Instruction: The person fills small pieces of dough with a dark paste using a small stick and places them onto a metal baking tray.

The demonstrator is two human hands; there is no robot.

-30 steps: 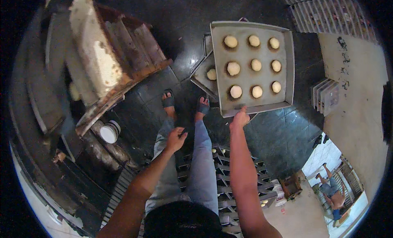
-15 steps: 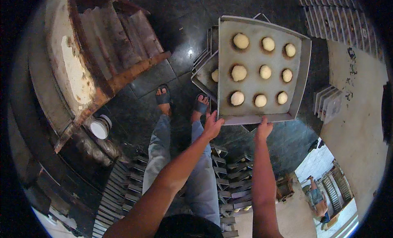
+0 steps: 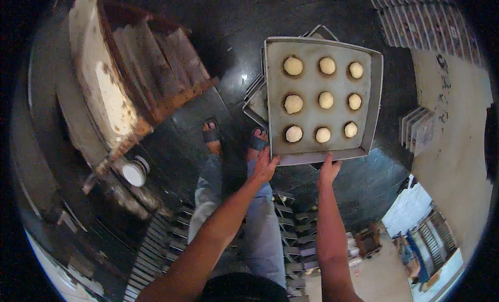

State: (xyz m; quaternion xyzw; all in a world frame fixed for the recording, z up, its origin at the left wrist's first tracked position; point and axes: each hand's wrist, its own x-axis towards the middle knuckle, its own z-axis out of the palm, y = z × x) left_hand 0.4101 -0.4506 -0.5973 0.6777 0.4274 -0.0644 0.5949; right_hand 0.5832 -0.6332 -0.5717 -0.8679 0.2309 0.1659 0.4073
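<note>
A square metal baking tray (image 3: 337, 120) with raised walls carries several round dough balls (image 3: 326, 100), set out in rows with dark greasy patches around them. My left hand (image 3: 264, 167) grips the tray's near left corner, thumb over the rim. At the middle of the near wall my right hand (image 3: 328, 171) holds the edge, its thumb on top and the fingers hidden below. Beneath and to the left, corners of other stacked trays (image 3: 255, 105) stick out at different angles.
A worn wooden box or cart (image 3: 156, 112) with upright slats stands at left, a white bucket (image 3: 135, 173) near it. Racks of trays (image 3: 174, 232) are behind my legs. More trays lean along the right wall (image 3: 452, 130). A person (image 3: 411, 258) is at the lower right.
The tray has shifted slightly left and sits more squarely over the stack, covering the dough ball that showed in a tray below. Both hands keep their hold; the view has turned a little.
</note>
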